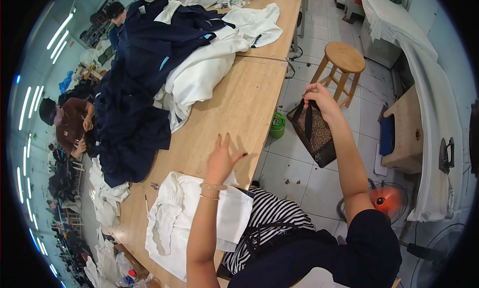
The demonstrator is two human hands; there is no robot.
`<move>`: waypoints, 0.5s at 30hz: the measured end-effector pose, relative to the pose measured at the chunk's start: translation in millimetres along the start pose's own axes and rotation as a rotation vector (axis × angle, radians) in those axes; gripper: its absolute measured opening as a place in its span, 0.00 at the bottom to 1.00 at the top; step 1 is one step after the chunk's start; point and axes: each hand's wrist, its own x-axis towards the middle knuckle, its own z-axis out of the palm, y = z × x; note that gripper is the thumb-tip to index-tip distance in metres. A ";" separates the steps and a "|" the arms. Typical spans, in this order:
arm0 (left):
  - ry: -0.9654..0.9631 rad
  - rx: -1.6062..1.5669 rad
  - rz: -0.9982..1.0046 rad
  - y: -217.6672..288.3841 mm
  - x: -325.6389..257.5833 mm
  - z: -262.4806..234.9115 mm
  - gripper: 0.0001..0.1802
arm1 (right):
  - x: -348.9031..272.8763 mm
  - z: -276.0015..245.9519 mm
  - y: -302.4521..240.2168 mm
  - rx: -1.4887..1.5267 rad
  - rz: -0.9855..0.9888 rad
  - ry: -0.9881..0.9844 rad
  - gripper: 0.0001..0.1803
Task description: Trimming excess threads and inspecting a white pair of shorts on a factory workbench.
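Observation:
My right hand is raised past the table's right edge, its fingers closed round the dark strap of a handbag. The bag is brown and black with a maze-like pattern, and it hangs above the tiled floor. Over the tabletop, my left hand is held with its fingers spread and nothing in it. Below that hand lies a white garment with a gathered elastic waistband, partly hidden by my left forearm.
Dark navy garments and white garments are heaped on the wooden table. A wooden stool, a green container and an orange fan stand to the right. An iron rests at far right. Co-workers sit at left.

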 end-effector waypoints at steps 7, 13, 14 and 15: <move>-0.383 -0.020 -0.027 25.0 -17.1 35.4 0.44 | 156.0 -46.1 121.9 -0.369 0.129 0.261 0.25; -0.392 0.037 -0.061 25.2 -23.7 38.6 0.44 | 233.6 -21.0 136.5 0.241 -0.051 0.407 0.38; -0.396 0.023 -0.050 29.6 -21.8 35.5 0.45 | 250.7 -25.4 137.2 0.286 -0.053 0.416 0.39; -0.380 0.033 -0.109 24.9 -27.2 36.1 0.45 | 260.4 -4.5 141.1 0.237 -0.023 0.390 0.39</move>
